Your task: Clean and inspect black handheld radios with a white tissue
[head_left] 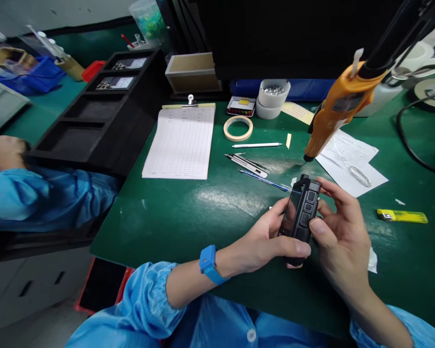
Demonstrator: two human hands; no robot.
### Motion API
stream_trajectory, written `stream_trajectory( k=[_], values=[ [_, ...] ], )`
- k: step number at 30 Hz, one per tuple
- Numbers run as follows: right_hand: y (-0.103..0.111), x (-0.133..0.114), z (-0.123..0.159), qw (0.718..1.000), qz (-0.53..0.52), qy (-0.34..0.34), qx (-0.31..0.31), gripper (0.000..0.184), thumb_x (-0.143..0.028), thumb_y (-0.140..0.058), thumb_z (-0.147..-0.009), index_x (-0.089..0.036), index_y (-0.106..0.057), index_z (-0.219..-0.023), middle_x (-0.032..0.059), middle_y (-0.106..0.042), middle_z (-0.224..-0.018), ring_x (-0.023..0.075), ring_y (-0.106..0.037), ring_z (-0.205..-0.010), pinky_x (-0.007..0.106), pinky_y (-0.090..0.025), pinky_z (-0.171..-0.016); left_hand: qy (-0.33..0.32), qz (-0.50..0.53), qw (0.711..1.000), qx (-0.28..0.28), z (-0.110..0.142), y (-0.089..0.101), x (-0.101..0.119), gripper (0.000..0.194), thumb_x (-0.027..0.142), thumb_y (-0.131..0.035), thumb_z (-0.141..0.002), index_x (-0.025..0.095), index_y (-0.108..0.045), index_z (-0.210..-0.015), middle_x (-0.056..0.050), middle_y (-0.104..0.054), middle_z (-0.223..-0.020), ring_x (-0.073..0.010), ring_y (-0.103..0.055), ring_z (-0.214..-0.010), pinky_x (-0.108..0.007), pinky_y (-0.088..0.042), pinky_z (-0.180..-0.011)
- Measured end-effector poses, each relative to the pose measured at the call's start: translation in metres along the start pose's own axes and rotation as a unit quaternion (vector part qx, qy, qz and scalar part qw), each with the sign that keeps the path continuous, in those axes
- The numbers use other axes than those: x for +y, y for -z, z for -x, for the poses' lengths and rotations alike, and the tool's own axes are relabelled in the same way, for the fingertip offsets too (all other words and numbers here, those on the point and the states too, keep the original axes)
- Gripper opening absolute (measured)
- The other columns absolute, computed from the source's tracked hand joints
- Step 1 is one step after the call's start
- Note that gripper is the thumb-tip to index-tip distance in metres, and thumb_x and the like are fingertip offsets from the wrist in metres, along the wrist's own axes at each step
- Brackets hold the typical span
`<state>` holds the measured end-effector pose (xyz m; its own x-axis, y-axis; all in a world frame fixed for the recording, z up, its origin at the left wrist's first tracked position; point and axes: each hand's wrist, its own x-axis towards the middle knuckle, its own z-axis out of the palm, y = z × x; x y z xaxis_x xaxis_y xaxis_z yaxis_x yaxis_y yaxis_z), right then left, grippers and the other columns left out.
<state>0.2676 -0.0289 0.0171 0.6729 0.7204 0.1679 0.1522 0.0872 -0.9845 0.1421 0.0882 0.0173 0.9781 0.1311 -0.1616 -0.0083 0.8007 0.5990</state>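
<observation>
Between my two hands, just above the green mat, is a black handheld electronic device (301, 212) with several side buttons facing up and a dark screen turned to the left. My left hand (271, 241) wraps its lower end, thumb across the bottom. Against its right edge rest the thumb and fingers of my right hand (339, 229). A blue wrist strap (210, 264) circles my left wrist. Beyond the device hangs an orange electric screwdriver (339, 108), tip down. Tweezers (248, 165) and a blue pen (264, 180) lie to the left of it.
A clipboard with a form (183, 140), a tape roll (238, 128), a white pen (257, 145) and a cup of screws (273, 92) lie further back. To the right are papers (351, 162) and a yellow cutter (402, 216). A co-worker's arm (7, 154) shows beyond the black tray (94, 108).
</observation>
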Motion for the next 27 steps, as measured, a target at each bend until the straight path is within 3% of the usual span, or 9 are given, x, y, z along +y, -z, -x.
stream_trajectory(
  k=[5, 13, 20, 23, 27],
  values=[
    [0.0025, 0.0017, -0.0021, 1.000, 0.003, -0.008, -0.006, 0.049, -0.056, -0.087, -0.103, -0.045, -0.073, -0.149, 0.0062, -0.069, -0.142, 0.0195, -0.074, -0.090, 0.031, -0.066, -0.064, -0.005, 0.018, 1.000, -0.006, -0.0019, -0.0008, -0.0001, 0.079, 0.037, -0.103, -0.080, 0.023, -0.052, -0.138, 0.006, -0.065, -0.081, -0.0114, -0.055, -0.065, -0.022, -0.046, -0.054],
    [0.0026, 0.0029, -0.0019, 1.000, 0.000, 0.000, -0.010, 0.051, -0.055, -0.087, -0.103, -0.041, -0.071, -0.149, 0.0071, -0.070, -0.142, 0.0211, -0.076, -0.091, 0.036, -0.071, -0.074, 0.001, 0.005, 1.000, 0.029, -0.0009, -0.0017, 0.0005, 0.080, 0.032, -0.103, -0.073, 0.023, -0.057, -0.139, 0.003, -0.066, -0.090, -0.0118, -0.059, -0.069, -0.023, -0.049, -0.057],
    [0.0015, -0.0002, -0.0030, 1.000, 0.018, 0.000, -0.009, 0.054, -0.058, -0.085, -0.103, -0.037, -0.069, -0.150, 0.0090, -0.073, -0.135, 0.0236, -0.077, -0.094, 0.032, -0.067, -0.064, -0.006, -0.005, 0.999, 0.031, -0.0008, -0.0012, -0.0006, 0.086, 0.030, -0.102, -0.072, 0.025, -0.058, -0.147, 0.003, -0.067, -0.092, -0.0123, -0.058, -0.071, -0.025, -0.048, -0.063],
    [0.0012, -0.0002, -0.0038, 1.000, 0.014, -0.003, -0.005, 0.057, -0.063, -0.085, -0.101, -0.035, -0.069, -0.149, 0.0107, -0.074, -0.138, 0.0268, -0.079, -0.104, 0.034, -0.068, -0.069, -0.008, -0.009, 0.999, 0.030, -0.0008, -0.0013, 0.0002, 0.083, 0.032, -0.102, -0.074, 0.024, -0.059, -0.144, 0.004, -0.066, -0.092, -0.0113, -0.057, -0.069, -0.025, -0.048, -0.064],
    [-0.0004, -0.0007, -0.0058, 0.999, -0.029, 0.002, -0.036, 0.067, -0.064, -0.091, -0.096, -0.036, -0.066, -0.151, 0.0090, -0.077, -0.137, 0.0257, -0.081, -0.098, 0.038, -0.073, -0.075, -0.027, -0.024, 0.999, 0.037, -0.0001, -0.0034, 0.0029, 0.071, 0.027, -0.099, -0.077, 0.023, -0.060, -0.137, 0.004, -0.065, -0.095, -0.0103, -0.057, -0.071, -0.025, -0.049, -0.067]
  ],
)
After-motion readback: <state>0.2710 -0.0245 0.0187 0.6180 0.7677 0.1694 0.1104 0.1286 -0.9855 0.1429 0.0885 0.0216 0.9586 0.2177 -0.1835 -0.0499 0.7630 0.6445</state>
